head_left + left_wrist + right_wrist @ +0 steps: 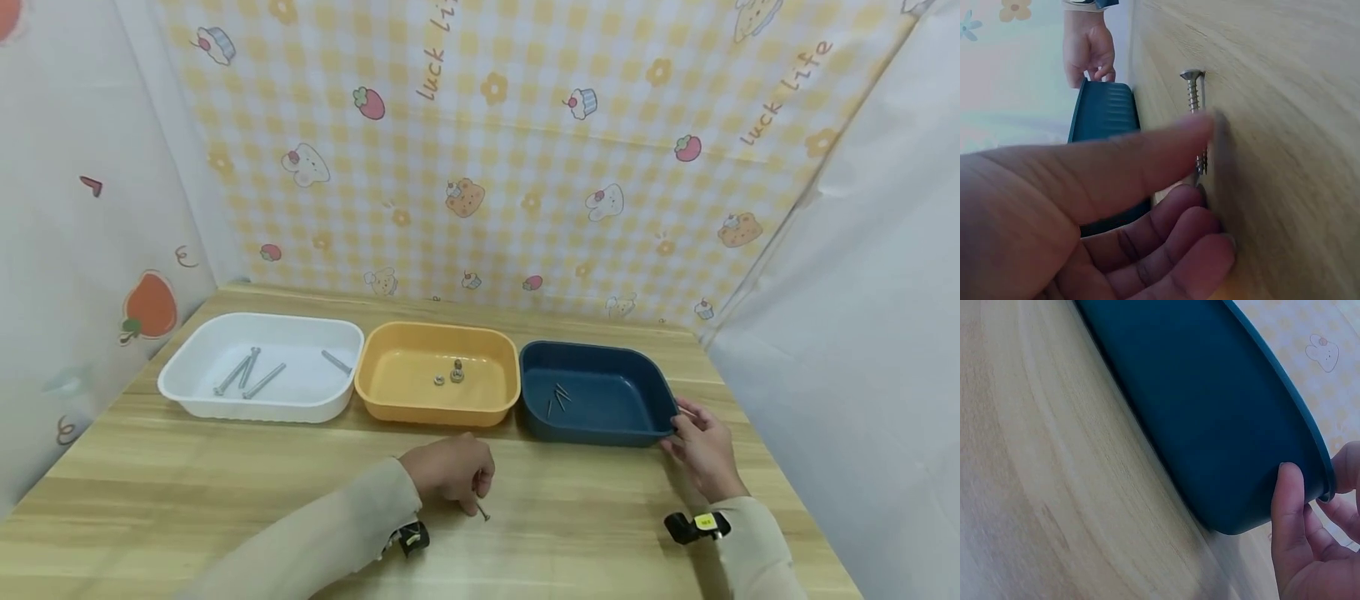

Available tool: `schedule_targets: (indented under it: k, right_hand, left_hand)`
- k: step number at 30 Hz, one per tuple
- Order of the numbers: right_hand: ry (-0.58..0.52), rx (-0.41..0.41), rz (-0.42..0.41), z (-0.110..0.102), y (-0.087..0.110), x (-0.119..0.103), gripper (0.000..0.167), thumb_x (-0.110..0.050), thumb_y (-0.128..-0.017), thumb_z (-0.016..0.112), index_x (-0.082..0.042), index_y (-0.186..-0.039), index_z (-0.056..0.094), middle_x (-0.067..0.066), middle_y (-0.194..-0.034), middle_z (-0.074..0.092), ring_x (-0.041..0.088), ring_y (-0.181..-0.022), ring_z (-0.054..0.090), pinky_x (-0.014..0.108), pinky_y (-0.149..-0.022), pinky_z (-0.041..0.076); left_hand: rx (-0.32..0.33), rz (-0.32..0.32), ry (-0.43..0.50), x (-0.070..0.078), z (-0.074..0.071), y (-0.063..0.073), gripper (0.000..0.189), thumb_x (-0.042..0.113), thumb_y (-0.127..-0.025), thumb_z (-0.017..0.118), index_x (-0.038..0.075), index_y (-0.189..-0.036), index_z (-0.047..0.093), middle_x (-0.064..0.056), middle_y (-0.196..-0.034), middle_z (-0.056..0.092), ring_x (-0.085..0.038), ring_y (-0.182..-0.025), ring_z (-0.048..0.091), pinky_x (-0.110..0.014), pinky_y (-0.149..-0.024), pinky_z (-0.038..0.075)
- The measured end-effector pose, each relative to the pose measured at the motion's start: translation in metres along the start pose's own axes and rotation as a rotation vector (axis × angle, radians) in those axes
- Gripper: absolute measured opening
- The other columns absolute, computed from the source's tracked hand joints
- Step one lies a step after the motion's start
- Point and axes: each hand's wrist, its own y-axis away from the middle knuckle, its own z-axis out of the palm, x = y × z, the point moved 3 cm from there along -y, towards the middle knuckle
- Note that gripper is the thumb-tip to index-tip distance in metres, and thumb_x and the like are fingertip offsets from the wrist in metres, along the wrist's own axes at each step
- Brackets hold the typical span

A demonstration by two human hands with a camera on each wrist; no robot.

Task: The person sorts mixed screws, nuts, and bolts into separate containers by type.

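Observation:
A small countersunk screw (1192, 94) is at the tabletop in front of the trays. My left hand (453, 468) is low over the table, its thumb and fingers curled about the screw's pointed end while the head sticks out. In the left wrist view the thumb (1147, 156) crosses in front of the shank and hides part of it. At the right, my right hand (705, 450) grips the near right corner of a dark blue tray (600, 435). Its thumb (1289, 494) presses the outer wall, with other fingers at the rim. Several small screws (560, 395) lie inside this tray.
Left of the blue tray stands a yellow tray (435, 414) holding a few nuts (457, 375). Farther left, a white tray (262, 410) contains several long bolts (264, 381). A checked cloth (487, 150) hangs behind the wooden table (187, 500).

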Motion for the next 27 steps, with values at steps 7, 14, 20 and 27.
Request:
schedule_targets:
  k: [7,14,20,27]
  right_hand:
    - [-0.010,0.001,0.001,0.000,0.000,-0.001,0.046,-0.009,-0.098,0.047,-0.005,-0.143,0.041,0.000,-0.109,0.056,0.007,-0.083,0.063,0.022,-0.065,0.055]
    - [-0.020,-0.009,0.008,-0.001,0.001,0.000,0.046,-0.008,-0.098,0.047,-0.004,-0.143,0.040,0.001,-0.110,0.055,0.008,-0.081,0.062,0.021,-0.063,0.055]
    - [-0.047,-0.013,0.001,0.000,0.000,-0.004,0.046,-0.008,-0.098,0.048,-0.003,-0.143,0.040,-0.001,-0.105,0.058,0.008,-0.080,0.063,0.021,-0.062,0.055]
    - [-0.058,0.000,0.030,0.000,-0.001,-0.005,0.045,-0.007,-0.098,0.047,-0.005,-0.143,0.041,0.000,-0.107,0.057,0.008,-0.078,0.063,0.021,-0.062,0.055]
  left_hand:
    - [-0.012,0.051,-0.024,0.002,0.005,-0.004,0.030,0.008,-0.077,0.081,0.019,-0.058,0.060,0.009,-0.058,0.054,-0.005,-0.056,0.049,-0.020,-0.051,0.042]
    - [-0.038,0.099,0.064,0.003,0.004,-0.006,0.024,0.010,-0.085,0.072,0.020,-0.066,0.060,0.009,-0.064,0.055,-0.006,-0.058,0.050,-0.020,-0.054,0.042]
    - [-0.048,0.113,0.319,0.004,-0.007,-0.010,0.010,0.006,-0.093,0.062,0.013,-0.086,0.064,0.002,-0.066,0.059,-0.010,-0.058,0.054,-0.022,-0.058,0.047]
    - [-0.086,0.106,0.780,-0.002,-0.006,-0.020,0.029,-0.003,-0.099,0.044,0.004,-0.121,0.062,-0.010,-0.075,0.061,-0.018,-0.062,0.057,-0.028,-0.057,0.052]
